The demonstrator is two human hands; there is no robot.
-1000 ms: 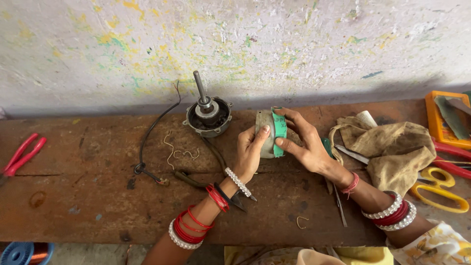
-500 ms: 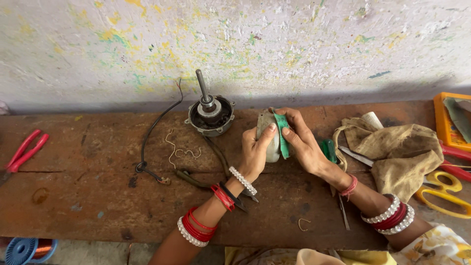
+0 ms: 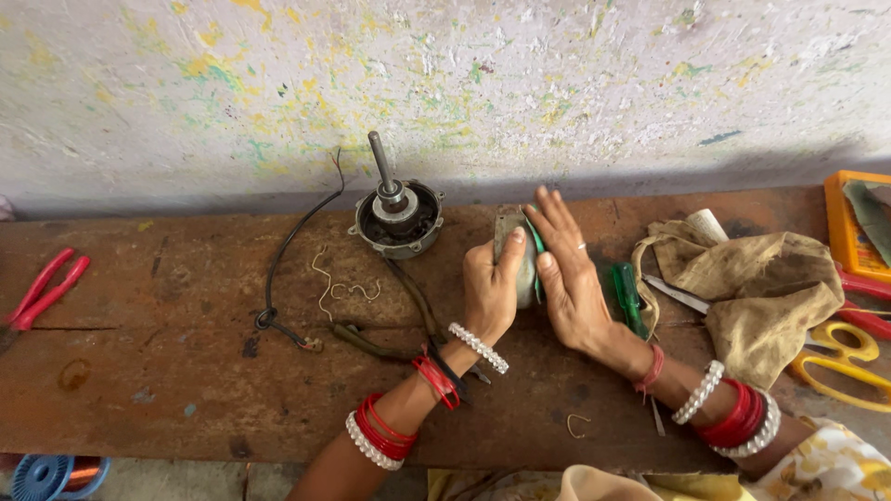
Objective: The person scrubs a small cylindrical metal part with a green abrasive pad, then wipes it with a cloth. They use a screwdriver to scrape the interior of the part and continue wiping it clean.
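Note:
My left hand grips a small grey metal part with a green strip, held upright on the wooden bench. My right hand lies flat against the part's right side, fingers straight and pressed on the green strip. Both wrists carry red and white bangles. Just left of the part stands a round grey motor housing with an upright shaft; a black cable runs from it across the bench.
Red-handled pliers lie at the far left. A green-handled screwdriver, a tan cloth bag, yellow scissors and an orange tray sit on the right. A paint-flecked wall backs the bench. A blue spool shows below.
My right hand has flattened and turned against the part, its fingers now pointing up. The part sits more upright between both hands. The view has shifted slightly.

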